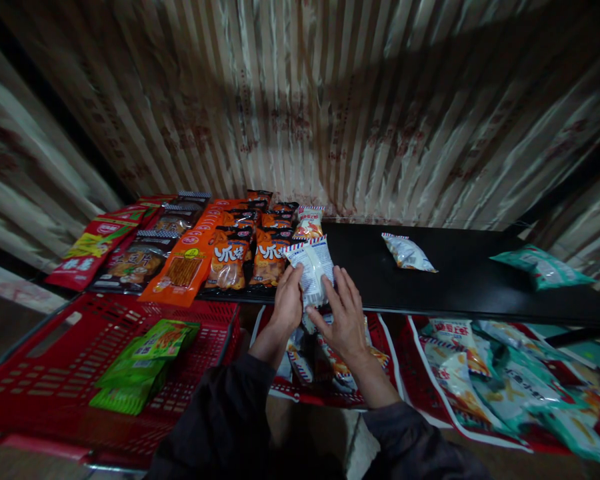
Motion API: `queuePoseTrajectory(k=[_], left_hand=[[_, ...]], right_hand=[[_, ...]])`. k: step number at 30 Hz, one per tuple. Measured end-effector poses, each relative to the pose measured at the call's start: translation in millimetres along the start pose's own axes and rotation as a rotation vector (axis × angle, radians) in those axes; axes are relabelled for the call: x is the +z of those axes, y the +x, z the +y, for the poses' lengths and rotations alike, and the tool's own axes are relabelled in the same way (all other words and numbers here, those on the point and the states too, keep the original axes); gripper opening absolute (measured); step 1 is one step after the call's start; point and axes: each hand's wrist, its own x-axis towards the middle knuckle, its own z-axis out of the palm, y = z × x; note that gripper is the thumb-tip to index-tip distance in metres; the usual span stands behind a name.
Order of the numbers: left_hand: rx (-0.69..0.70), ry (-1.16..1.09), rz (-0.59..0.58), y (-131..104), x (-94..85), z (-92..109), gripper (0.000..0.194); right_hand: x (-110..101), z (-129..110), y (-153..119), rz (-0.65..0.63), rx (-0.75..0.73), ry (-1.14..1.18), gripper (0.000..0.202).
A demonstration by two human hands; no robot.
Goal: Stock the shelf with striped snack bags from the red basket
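Observation:
A white snack bag with a striped top edge shows its printed back, standing tilted at the shelf's front edge. My left hand is closed on its lower left side, the thumb on the near face. My right hand has its fingers stretched and apart, with fingertips against the bag's lower right. Just behind it is a similar bag with its front showing. To the left stand orange-and-black snack bags. Below my hands, a red basket with a white rim holds several more bags.
The black shelf also bears a white bag, a teal bag, orange packs, dark packs and red packs. Green packs lie in the left red basket. Teal bags fill the right one. Striped sheeting hangs behind.

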Motion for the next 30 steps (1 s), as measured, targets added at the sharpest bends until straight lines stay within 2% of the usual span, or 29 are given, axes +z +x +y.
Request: queuePoseTrajectory(k=[5, 12, 15, 20, 24, 27, 30], left_hand=[[0.079, 0.121, -0.058, -2, -0.9, -2, 0.039], [0.127, 0.071, -0.246, -5, -2.4, -2, 0.049], [0.179, 0.103, -0.282, -9, -2.1, 0, 0.044], [0.202, 0.175, -0.299, -13, 0.6, 2, 0.04], [0.258, 0.355, -0.171, -10, 0.8, -1, 0.036], [0.12, 0.385, -0.103, -7, 0.1, -1, 0.038], [-0.028, 0.314, -0.156, -7, 0.4, -3, 0.037]], right_hand=[[5, -2, 0, 0.025, 0.041, 0.019, 0.065], [3, 1, 6, 0.061, 0.172, 0.107, 0.083], [-1, 4, 9, 0.095, 0.233, 0.186, 0.076], [-9, 10, 14, 0.191, 0.461, 0.484, 0.064], [-10, 15, 14, 0.266, 0.631, 0.82, 0.07], [-9, 17, 14, 0.268, 0.76, 0.995, 0.063], [-8, 17, 14, 0.25, 0.868, 1.111, 0.057]])
